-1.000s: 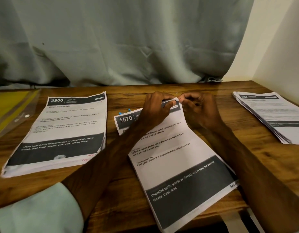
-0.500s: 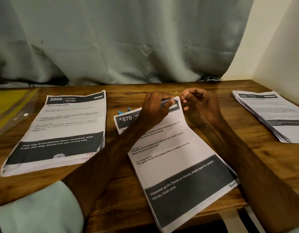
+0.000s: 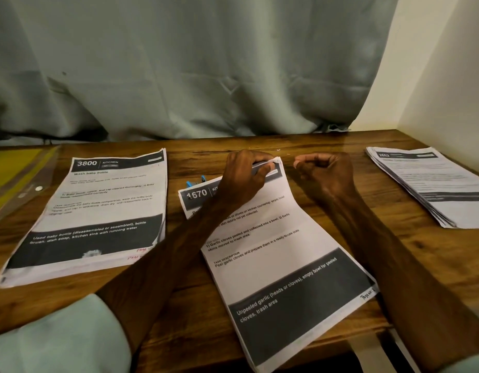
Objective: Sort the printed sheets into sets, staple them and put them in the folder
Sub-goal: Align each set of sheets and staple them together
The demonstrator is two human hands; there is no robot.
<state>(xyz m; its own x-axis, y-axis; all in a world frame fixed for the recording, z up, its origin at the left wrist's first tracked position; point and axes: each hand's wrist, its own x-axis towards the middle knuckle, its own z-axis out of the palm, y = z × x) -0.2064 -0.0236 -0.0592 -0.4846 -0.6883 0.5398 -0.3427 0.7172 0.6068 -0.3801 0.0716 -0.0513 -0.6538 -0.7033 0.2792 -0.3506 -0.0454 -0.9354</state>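
Observation:
A set of printed sheets headed 1670 (image 3: pixel 273 251) lies slanted in the middle of the wooden table (image 3: pixel 195 319). My left hand (image 3: pixel 243 176) grips its far right corner, thumb under the lifted edge. Just right of that corner, my right hand (image 3: pixel 324 173) hovers clear of the paper with its fingers curled in; nothing shows in it. A set headed 3800 (image 3: pixel 98 205) lies flat at the left. Another stack headed 2652 (image 3: pixel 432 184) lies at the right. A yellow folder in a clear cover (image 3: pixel 15 173) sits at the far left edge.
A small blue object (image 3: pixel 196 181) pokes out from under the far edge of the 1670 set. A grey curtain (image 3: pixel 179 76) hangs behind the table, and a pale wall (image 3: pixel 448 76) closes the right side. The 1670 set overhangs the table's near edge.
My right hand has let go of the corner of the 1670 set and drawn off to the right. My left hand keeps its grip on that corner.

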